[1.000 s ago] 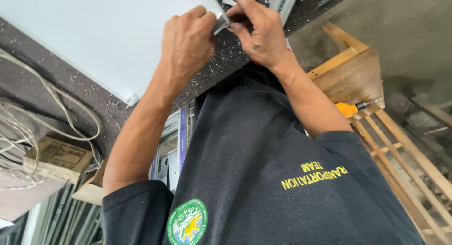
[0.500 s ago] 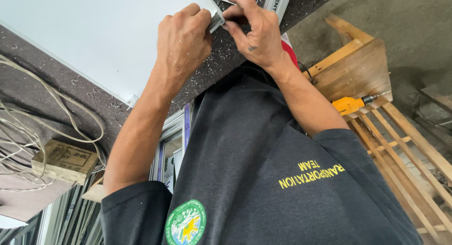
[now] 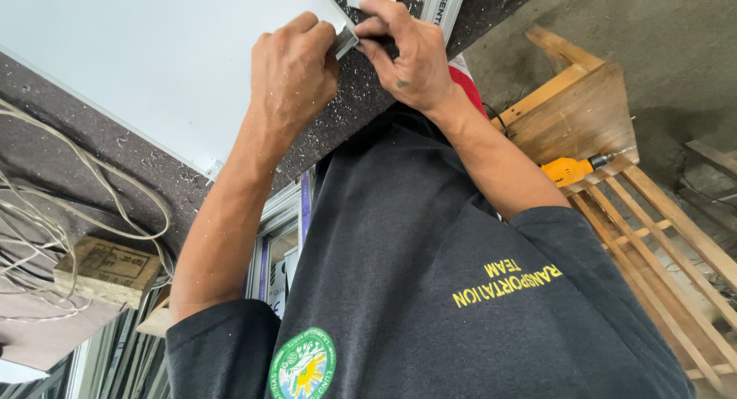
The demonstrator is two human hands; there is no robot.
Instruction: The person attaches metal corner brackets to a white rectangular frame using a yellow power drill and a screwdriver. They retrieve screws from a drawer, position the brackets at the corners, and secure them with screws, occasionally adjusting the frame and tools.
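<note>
Metal piece (image 3: 345, 40), small and grey, sits at the far corner of a white panel (image 3: 153, 54) lying on a dark speckled worktop (image 3: 345, 115). We pinch it from both sides: our left hand (image 3: 295, 69) curls shut against it, and our right hand (image 3: 407, 54) grips it with thumb and fingers closed. To the right, an orange drill (image 3: 568, 169) rests on a wooden rack (image 3: 660, 222). Pale cables (image 3: 46, 215) loop at left.
</note>
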